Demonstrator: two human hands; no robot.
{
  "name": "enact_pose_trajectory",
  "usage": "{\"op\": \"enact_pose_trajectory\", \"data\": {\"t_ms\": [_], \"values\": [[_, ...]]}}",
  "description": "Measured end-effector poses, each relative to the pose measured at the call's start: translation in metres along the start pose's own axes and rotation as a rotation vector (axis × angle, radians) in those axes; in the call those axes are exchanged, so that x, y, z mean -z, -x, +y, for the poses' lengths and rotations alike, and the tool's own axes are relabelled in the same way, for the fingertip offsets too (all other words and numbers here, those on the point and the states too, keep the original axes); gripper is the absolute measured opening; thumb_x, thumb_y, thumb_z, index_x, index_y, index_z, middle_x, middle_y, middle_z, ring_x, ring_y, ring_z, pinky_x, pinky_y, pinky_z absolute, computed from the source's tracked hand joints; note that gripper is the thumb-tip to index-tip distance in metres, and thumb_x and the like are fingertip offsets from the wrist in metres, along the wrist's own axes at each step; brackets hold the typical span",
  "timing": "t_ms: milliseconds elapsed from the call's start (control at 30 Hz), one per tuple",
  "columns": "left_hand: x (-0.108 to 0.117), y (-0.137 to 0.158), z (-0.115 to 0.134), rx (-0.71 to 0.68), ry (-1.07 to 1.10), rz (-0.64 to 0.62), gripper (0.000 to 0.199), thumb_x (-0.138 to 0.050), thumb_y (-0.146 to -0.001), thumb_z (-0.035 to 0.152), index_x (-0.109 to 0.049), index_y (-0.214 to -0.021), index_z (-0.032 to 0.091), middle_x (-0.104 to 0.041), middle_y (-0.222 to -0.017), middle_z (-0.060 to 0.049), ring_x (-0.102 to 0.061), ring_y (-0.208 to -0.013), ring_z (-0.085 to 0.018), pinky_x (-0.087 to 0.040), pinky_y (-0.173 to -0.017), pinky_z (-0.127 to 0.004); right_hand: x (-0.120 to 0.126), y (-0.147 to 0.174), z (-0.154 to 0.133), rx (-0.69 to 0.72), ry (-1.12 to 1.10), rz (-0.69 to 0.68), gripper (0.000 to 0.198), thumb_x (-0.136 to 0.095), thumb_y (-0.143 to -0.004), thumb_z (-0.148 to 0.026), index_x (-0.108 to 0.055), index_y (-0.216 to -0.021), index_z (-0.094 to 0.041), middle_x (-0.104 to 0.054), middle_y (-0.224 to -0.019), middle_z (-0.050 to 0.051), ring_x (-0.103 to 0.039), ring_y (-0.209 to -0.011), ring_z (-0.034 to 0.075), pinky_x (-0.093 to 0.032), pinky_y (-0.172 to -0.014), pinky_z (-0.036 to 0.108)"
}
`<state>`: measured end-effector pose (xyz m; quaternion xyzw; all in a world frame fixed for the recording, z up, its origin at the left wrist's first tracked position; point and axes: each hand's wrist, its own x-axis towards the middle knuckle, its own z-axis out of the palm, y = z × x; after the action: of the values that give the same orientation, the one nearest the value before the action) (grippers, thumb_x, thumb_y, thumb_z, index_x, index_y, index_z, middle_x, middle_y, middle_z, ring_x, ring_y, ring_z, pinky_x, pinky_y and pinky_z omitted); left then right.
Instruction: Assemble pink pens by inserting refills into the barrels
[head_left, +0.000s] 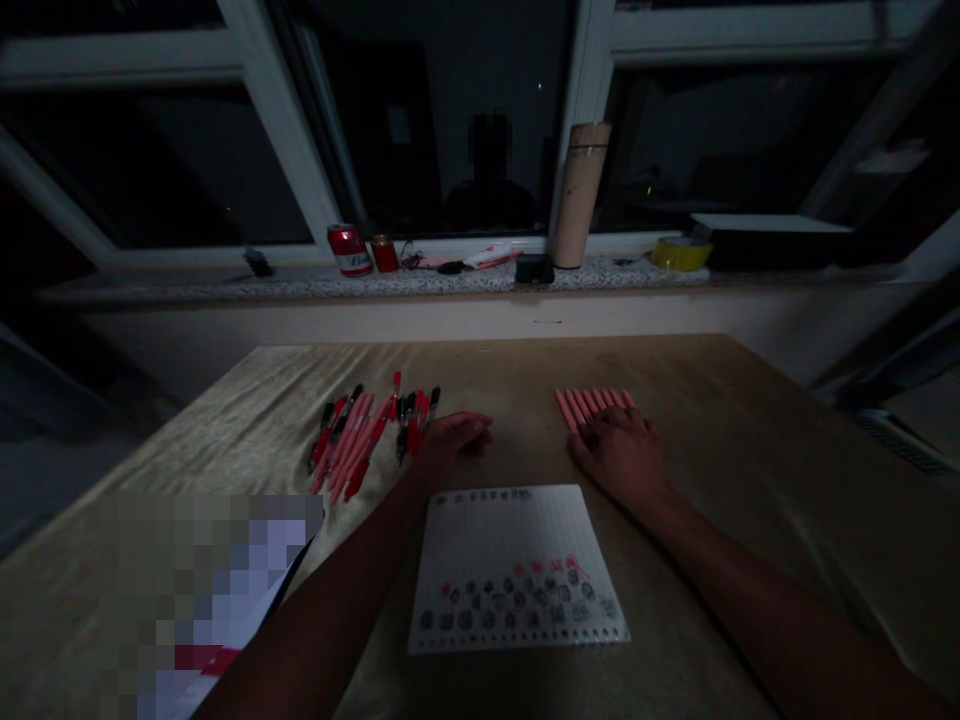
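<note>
Your right hand [622, 455] bends its fingers over the row of pink pens [592, 402], apparently aligning it; I cannot tell if they clamp. Your left hand [454, 436] curls beside the mixed pens [358, 435], hold unclear. Aligning calls for light pressure. A notepad [510, 530] bounds the near side; the worktop [739, 460] opens rightward.

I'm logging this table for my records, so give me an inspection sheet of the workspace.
Surface: brown tabletop, sheen uneven.
Work things: row of pink pens or pencils, right; loose mixed pens, left; ruled sheet with black and red marks, near middle.
Clutter: pixelated item, near left; red can, red jar, tall flask and yellow roll on the windowsill.
Hands: left hand beside the loose mixed pens, fingers curled, nothing visibly held; right hand over the pink row.
Cables: dark tangle by the jar, possibly a cord; too dim to tell.
Surroundings: dark windows, dim light.
</note>
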<state>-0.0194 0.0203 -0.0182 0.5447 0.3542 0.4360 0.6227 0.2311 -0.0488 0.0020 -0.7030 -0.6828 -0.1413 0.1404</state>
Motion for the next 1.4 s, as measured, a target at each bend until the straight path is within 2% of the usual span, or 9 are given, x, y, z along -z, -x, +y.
{"op": "enact_pose_trajectory", "data": {"t_ms": [533, 1100, 1233, 1400], "values": [[-0.0001, -0.0007, -0.0007, 0.015, 0.005, 0.017, 0.028, -0.066, -0.069, 0.034, -0.066, -0.086, 0.011, -0.064, -0.069, -0.004, -0.055, -0.056, -0.010, -0.042, -0.055, -0.024, -0.0008, 0.0008, 0.0007, -0.016, 0.016, -0.004, 0.032, -0.045, -0.082, -0.041, -0.067, -0.076, -0.018, -0.063, -0.094, 0.011, -0.050, -0.097, 0.029, -0.032, -0.080, 0.039], [-0.0015, 0.0003, 0.0019, 0.009, -0.026, 0.009, 0.032, -0.066, -0.069, 0.037, -0.064, -0.087, 0.011, -0.064, -0.071, -0.004, -0.055, -0.056, -0.010, -0.042, -0.054, -0.023, 0.0009, -0.0008, 0.0031, -0.013, -0.097, 0.006, 0.033, -0.042, -0.085, -0.040, -0.065, -0.077, -0.018, -0.064, -0.096, 0.011, -0.051, -0.098, 0.028, -0.033, -0.081, 0.039], [-0.0039, 0.0020, 0.0034, 0.010, -0.098, 0.017, 0.034, -0.066, -0.068, 0.039, -0.064, -0.086, 0.011, -0.063, -0.069, -0.004, -0.054, -0.055, -0.010, -0.043, -0.055, -0.023, 0.0011, -0.0003, 0.0022, 0.013, -0.093, 0.007, 0.033, -0.042, -0.085, -0.040, -0.064, -0.076, -0.018, -0.064, -0.093, 0.011, -0.052, -0.093, 0.026, -0.032, -0.082, 0.038], [-0.0052, 0.0046, -0.0033, -0.001, -0.327, -0.111, 0.030, -0.063, -0.073, 0.036, -0.064, -0.092, 0.013, -0.064, -0.073, -0.003, -0.055, -0.060, -0.010, -0.044, -0.060, -0.023, 0.0040, 0.0011, -0.0019, 0.039, -0.120, 0.018, 0.030, -0.043, -0.085, -0.037, -0.063, -0.075, -0.018, -0.065, -0.088, 0.010, -0.053, -0.091, 0.025, -0.032, -0.083, 0.037]]}}
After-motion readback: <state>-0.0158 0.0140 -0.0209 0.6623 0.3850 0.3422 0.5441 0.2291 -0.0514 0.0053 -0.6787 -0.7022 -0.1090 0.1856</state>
